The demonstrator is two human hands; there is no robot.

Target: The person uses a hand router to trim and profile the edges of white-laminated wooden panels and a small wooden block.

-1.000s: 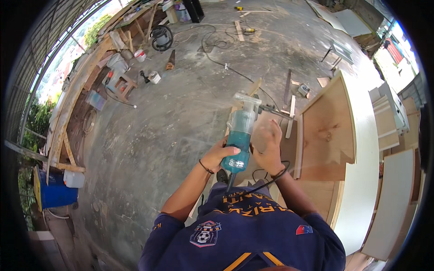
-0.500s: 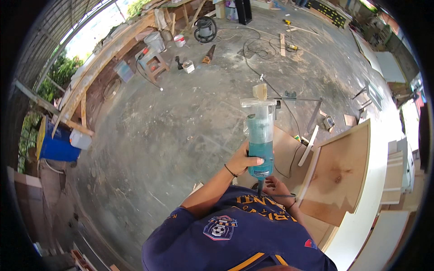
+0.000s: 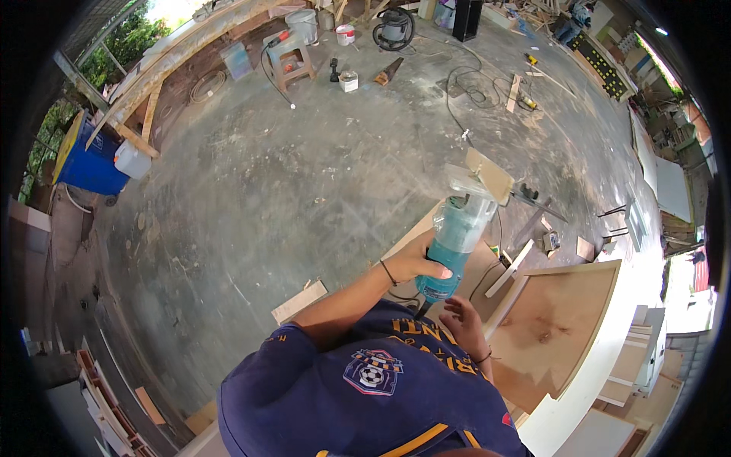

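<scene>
My left hand (image 3: 419, 259) is wrapped round the teal body of a trim router (image 3: 454, 247), held upright with its clear base at the top and leaning to the right. A flat piece of wood (image 3: 491, 175) sits against that base. The router's black cord leaves its lower end, close to my shirt. Just below and to the right of the tool, my right hand (image 3: 462, 317) is open, its fingers loosely bent and apart from the router. Beside it stands a wooden panel (image 3: 560, 320) with a pale frame.
A long white board (image 3: 582, 396) runs along the panel's right side. Farther off on the concrete floor lie a handsaw (image 3: 388, 71), a shop vacuum (image 3: 394, 30), a stool (image 3: 291, 61) and tangled cables (image 3: 476, 87). A blue bin (image 3: 90, 161) stands at the left.
The router has tilted to the right, and the wood piece at its base shows more of its broad face. My right hand has come out from near the cord. The whole view has shifted.
</scene>
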